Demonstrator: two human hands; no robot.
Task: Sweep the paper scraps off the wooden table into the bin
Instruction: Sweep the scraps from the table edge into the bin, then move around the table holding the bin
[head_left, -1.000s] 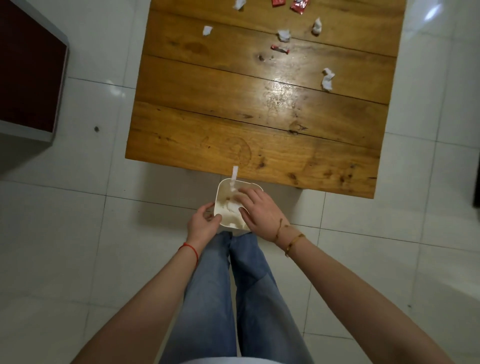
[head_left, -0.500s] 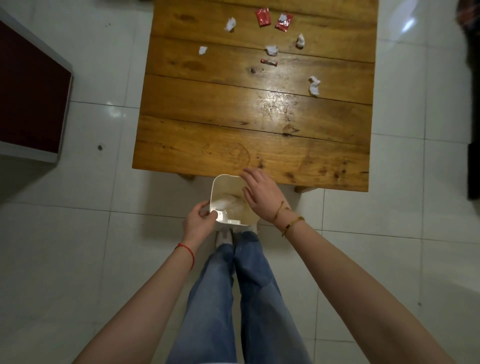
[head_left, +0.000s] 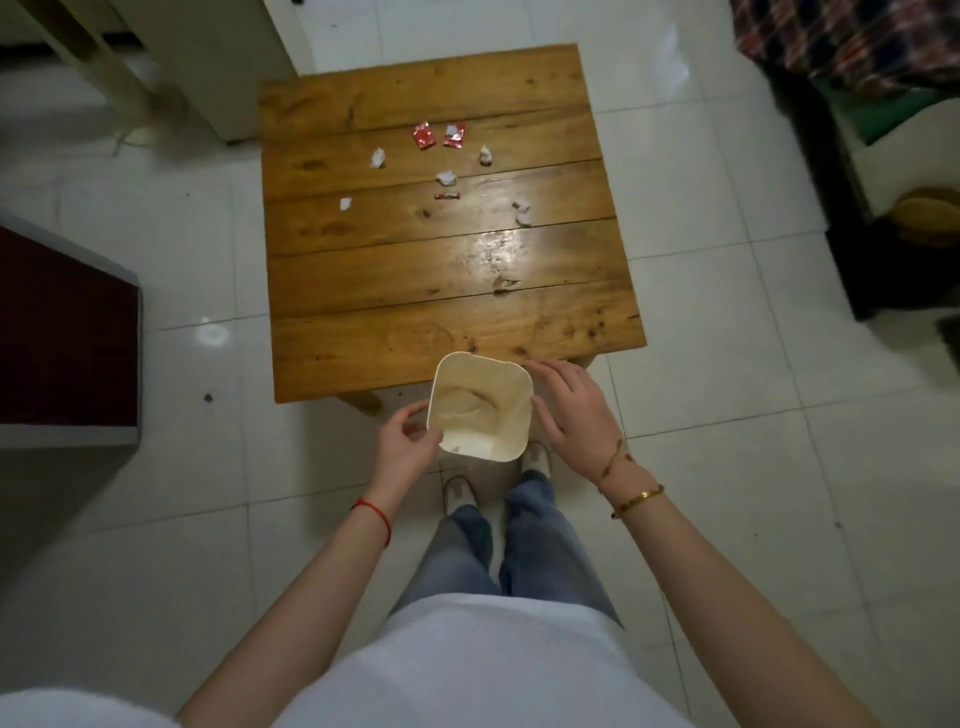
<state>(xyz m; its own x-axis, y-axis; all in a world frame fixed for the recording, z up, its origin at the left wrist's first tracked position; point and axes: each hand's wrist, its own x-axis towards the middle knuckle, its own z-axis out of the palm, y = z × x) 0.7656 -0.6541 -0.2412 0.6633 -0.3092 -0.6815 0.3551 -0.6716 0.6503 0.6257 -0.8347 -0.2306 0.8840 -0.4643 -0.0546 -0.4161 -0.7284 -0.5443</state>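
Note:
A small cream bin (head_left: 506, 452) with rounded corners is held in front of the near edge of the wooden table (head_left: 363, 291). My left hand (head_left: 405, 452) grips its left rim. My right hand (head_left: 571, 410) rests beside its right wall, fingers spread and holding nothing. White paper scraps lie on the far half of the table: one scrap (head_left: 378, 157) at the left, one scrap (head_left: 447, 179) in the middle, one scrap (head_left: 522, 212) at the right. Two red wrappers (head_left: 439, 136) lie behind them. Some pale scraps show inside the bin.
A dark red cabinet (head_left: 62, 332) stands on the left. A pale cabinet (head_left: 218, 57) stands behind the table's far left corner. Dark furniture with checked cloth (head_left: 852, 47) fills the right side. White floor tiles surround the table; my legs and shoes are below the bin.
The view has pulled back and tilted up, so the whole table shows. My right hand has come out of the bin to its right side. The bin is lifted higher.

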